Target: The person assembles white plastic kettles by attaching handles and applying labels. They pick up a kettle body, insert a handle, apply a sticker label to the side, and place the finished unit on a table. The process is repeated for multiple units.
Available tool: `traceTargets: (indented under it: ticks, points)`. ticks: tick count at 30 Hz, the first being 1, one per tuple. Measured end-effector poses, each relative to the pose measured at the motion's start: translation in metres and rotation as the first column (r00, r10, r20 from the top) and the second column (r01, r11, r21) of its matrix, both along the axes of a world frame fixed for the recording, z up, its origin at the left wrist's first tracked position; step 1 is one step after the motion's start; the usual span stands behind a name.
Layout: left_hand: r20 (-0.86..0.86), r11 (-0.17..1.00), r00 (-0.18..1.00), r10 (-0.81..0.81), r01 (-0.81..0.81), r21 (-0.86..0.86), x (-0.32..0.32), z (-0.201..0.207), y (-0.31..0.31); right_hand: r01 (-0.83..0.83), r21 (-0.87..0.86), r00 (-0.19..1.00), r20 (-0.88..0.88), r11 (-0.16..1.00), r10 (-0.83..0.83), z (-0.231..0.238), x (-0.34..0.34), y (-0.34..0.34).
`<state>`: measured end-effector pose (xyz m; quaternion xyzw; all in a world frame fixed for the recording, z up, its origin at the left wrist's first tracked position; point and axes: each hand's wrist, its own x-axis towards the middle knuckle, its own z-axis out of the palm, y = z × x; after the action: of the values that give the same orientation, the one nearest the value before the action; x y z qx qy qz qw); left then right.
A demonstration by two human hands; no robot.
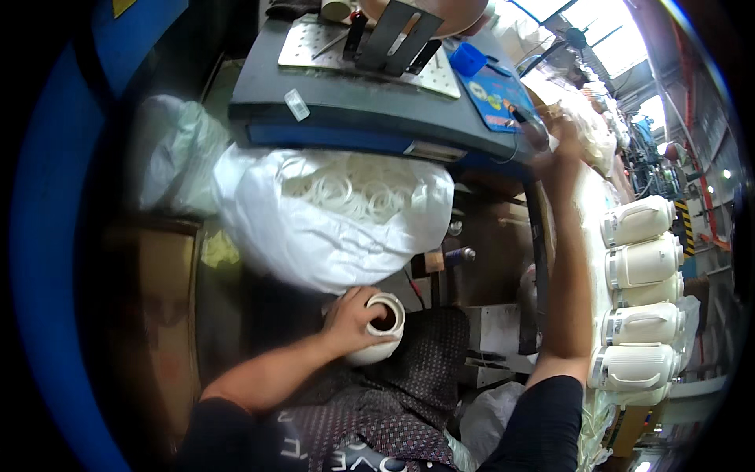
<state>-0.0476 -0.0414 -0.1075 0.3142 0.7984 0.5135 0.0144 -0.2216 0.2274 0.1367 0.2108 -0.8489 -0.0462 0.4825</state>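
Note:
My left hand (351, 321) is closed around the neck of a cream-white jug body (370, 352), with a finger hooked over into its dark round mouth. The jug rests at my lap with its opening turned up. My right hand (557, 153) is stretched far forward to the right end of the workbench. It is blurred, beside a dark-handled, pale-bodied object (532, 128) whose kind I cannot make out. Whether those fingers grip it is not clear. A white sack (291, 236) full of translucent plastic rings (346, 193) stands in front of my left hand.
On the grey workbench (338, 130) sit a dark slotted metal bracket (397, 38), a perforated white plate (311, 51), a blue mat (495, 98) and a blue cup (468, 59). Several white jugs (641, 263) line the right side. A spray can (460, 256) lies below the bench.

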Motion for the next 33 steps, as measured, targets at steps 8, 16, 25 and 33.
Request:
traceTargets:
  ticks: [8, 16, 25, 33]
  points:
    - [-0.014, 0.972, 0.998, -0.055, 0.05, -0.228, -0.001, 0.001, 0.003, 0.157, 0.316, 0.535, 0.769, 0.936, -0.35, -0.2, -0.031, -0.115]
    - [0.097, 0.988, 0.986, -0.138, 0.131, 0.084, -0.004, -0.022, -0.014, 0.051, -0.165, 0.758, 0.648, 0.985, 0.069, -0.117, 0.144, -0.048]
    - [-0.21, 0.812, 0.888, -0.409, 0.459, 0.361, 0.048, 0.124, 0.001, 0.374, -0.244, 0.554, 0.832, 0.895, -0.005, -0.16, 0.376, -0.001]
    - [-0.353, 0.864, 0.867, -0.351, 0.445, 0.234, 0.102, 0.174, 0.043, -0.182, -0.658, 0.64, 0.485, 0.731, 0.596, -0.021, 0.38, -0.049]
